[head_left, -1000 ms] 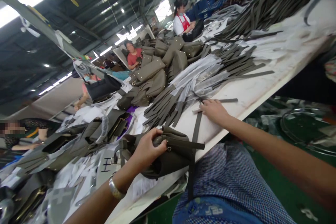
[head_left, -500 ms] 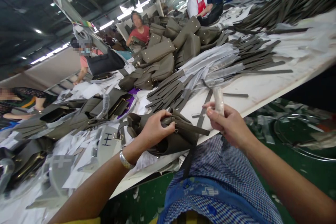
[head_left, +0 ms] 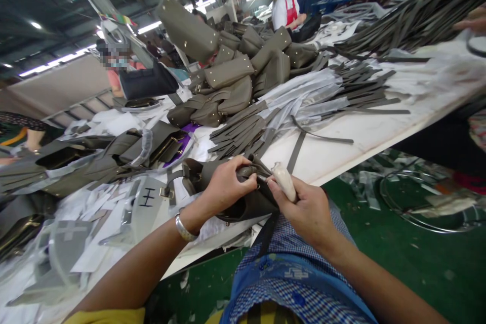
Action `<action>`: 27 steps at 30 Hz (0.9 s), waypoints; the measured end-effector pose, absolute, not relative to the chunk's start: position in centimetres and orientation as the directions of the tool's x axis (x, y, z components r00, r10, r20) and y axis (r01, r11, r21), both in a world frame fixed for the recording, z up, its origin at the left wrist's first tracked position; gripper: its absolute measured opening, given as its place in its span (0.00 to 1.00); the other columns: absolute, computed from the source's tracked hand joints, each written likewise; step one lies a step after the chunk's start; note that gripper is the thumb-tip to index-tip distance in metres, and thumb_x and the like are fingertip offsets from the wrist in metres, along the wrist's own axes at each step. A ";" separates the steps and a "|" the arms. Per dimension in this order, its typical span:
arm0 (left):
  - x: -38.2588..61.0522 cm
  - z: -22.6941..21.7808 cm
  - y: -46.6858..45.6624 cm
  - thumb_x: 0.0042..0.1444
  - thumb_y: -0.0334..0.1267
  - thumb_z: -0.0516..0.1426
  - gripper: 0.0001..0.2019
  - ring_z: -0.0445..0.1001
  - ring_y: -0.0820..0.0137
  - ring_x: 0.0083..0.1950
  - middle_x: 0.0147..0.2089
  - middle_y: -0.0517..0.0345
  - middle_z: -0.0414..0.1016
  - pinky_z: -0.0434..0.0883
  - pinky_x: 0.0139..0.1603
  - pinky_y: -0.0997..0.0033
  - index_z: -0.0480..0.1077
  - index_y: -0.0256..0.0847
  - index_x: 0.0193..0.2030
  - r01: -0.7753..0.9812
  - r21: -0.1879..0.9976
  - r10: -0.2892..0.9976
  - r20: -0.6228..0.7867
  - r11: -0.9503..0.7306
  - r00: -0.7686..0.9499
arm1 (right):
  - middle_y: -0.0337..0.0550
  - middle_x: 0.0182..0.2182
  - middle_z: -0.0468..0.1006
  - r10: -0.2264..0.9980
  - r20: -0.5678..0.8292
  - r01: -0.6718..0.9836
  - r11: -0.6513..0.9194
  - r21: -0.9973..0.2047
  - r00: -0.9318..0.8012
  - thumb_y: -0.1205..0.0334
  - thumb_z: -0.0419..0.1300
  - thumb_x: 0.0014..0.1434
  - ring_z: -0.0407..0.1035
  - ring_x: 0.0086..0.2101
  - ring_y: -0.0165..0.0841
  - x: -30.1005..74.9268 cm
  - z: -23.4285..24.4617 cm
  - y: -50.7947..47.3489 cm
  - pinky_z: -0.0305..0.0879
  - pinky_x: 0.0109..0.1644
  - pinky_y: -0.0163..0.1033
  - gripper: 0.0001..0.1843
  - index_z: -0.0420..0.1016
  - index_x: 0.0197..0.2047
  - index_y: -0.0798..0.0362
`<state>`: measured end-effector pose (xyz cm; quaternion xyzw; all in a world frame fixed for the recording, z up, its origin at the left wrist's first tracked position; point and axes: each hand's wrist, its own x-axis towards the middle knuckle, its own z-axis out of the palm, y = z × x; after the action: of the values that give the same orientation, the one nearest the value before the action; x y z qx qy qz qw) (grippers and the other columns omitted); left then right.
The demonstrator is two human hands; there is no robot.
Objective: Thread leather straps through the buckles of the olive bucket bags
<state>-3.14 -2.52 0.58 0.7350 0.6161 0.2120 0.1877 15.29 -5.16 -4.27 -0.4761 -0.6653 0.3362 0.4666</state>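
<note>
An olive-green leather handbag (head_left: 243, 205) lies at the near edge of the white worktable (head_left: 364, 134), partly over my lap. My left hand (head_left: 228, 185), a silver bracelet on its wrist, is closed on the bag's top edge. My right hand (head_left: 304, 210) is closed around a small whitish tool (head_left: 284, 182) whose tip sits against the bag by my left fingers. A dark strap (head_left: 266, 235) hangs from the bag down over my blue checked apron.
Flat olive straps (head_left: 243, 134) lie in piles behind the bag, with finished olive bags (head_left: 228, 73) heaped further back. Cut grey pieces and plastic cover the table's left. Several other people sit at tables beyond. Another person's hand (head_left: 471, 23) shows at far right. Green floor lies right.
My right hand has lifted the whitish tool off the table and brought it left to the bag. My left hand has kept its hold on the bag's top.
</note>
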 end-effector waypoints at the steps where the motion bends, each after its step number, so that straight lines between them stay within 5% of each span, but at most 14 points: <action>1: -3.1 0.6 -2.5 0.51 0.37 0.59 0.09 0.73 0.67 0.39 0.38 0.56 0.77 0.68 0.41 0.68 0.71 0.38 0.40 0.828 0.534 0.985 0.087 -0.173 0.149 | 0.37 0.31 0.82 0.947 0.304 0.335 0.322 -0.885 -0.107 0.58 0.59 0.62 0.76 0.30 0.33 15.2 -4.3 -5.2 0.67 0.32 0.31 0.10 0.81 0.41 0.51; 13: -2.5 0.0 -4.4 0.52 0.33 0.58 0.10 0.76 0.66 0.40 0.39 0.55 0.79 0.69 0.43 0.69 0.72 0.38 0.42 0.796 0.565 0.972 0.196 -0.219 0.128 | 0.41 0.35 0.83 0.944 0.274 0.344 0.324 -0.881 -0.185 0.63 0.57 0.61 0.77 0.33 0.36 14.5 -4.8 -6.0 0.70 0.37 0.35 0.10 0.78 0.45 0.50; 18: -2.8 -0.5 -4.2 0.52 0.33 0.58 0.10 0.76 0.65 0.40 0.40 0.55 0.79 0.69 0.43 0.68 0.72 0.39 0.42 0.796 0.553 0.965 0.215 -0.246 0.149 | 0.44 0.36 0.82 0.969 0.195 0.268 0.229 -0.936 -0.149 0.57 0.58 0.62 0.77 0.35 0.38 13.8 -4.9 -6.1 0.70 0.39 0.37 0.10 0.78 0.42 0.51; 21: -3.1 -0.1 -3.6 0.53 0.35 0.59 0.08 0.76 0.65 0.39 0.38 0.56 0.78 0.70 0.42 0.68 0.73 0.39 0.41 0.794 0.554 0.967 0.187 -0.251 0.175 | 0.40 0.24 0.77 0.983 0.075 0.121 0.097 -0.988 -0.169 0.50 0.59 0.62 0.70 0.24 0.33 14.5 -4.9 -5.0 0.65 0.28 0.34 0.15 0.77 0.40 0.53; 23: -3.5 0.9 -3.4 0.56 0.40 0.59 0.10 0.77 0.65 0.41 0.41 0.56 0.79 0.70 0.43 0.68 0.73 0.40 0.43 0.781 0.561 0.961 0.157 -0.275 0.226 | 0.31 0.14 0.63 0.968 -0.016 0.051 -0.003 -0.999 -0.250 0.45 0.58 0.61 0.57 0.14 0.28 15.6 -5.1 -3.2 0.53 0.18 0.32 0.19 0.75 0.39 0.54; 25: -4.3 2.3 -3.7 0.59 0.48 0.58 0.18 0.77 0.63 0.48 0.49 0.55 0.79 0.70 0.49 0.66 0.71 0.43 0.53 0.771 0.566 0.955 0.123 -0.291 0.270 | 0.28 0.12 0.56 0.977 -0.012 0.096 0.009 -0.995 -0.213 0.42 0.58 0.60 0.52 0.13 0.26 16.7 -5.5 -0.3 0.48 0.17 0.32 0.22 0.75 0.40 0.55; 27: -5.6 3.6 -4.6 0.62 0.54 0.55 0.25 0.75 0.61 0.54 0.55 0.55 0.77 0.69 0.53 0.64 0.65 0.46 0.61 0.784 0.561 0.961 0.098 -0.266 0.257 | 0.35 0.16 0.67 0.990 0.125 0.321 0.138 -0.937 -0.063 0.42 0.58 0.59 0.63 0.19 0.31 17.5 -5.9 3.3 0.58 0.23 0.34 0.23 0.77 0.41 0.55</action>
<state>-5.57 -4.56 3.63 0.7658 0.5699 0.2164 0.2051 17.48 3.26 -5.90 -0.5303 -0.6179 0.3868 0.4328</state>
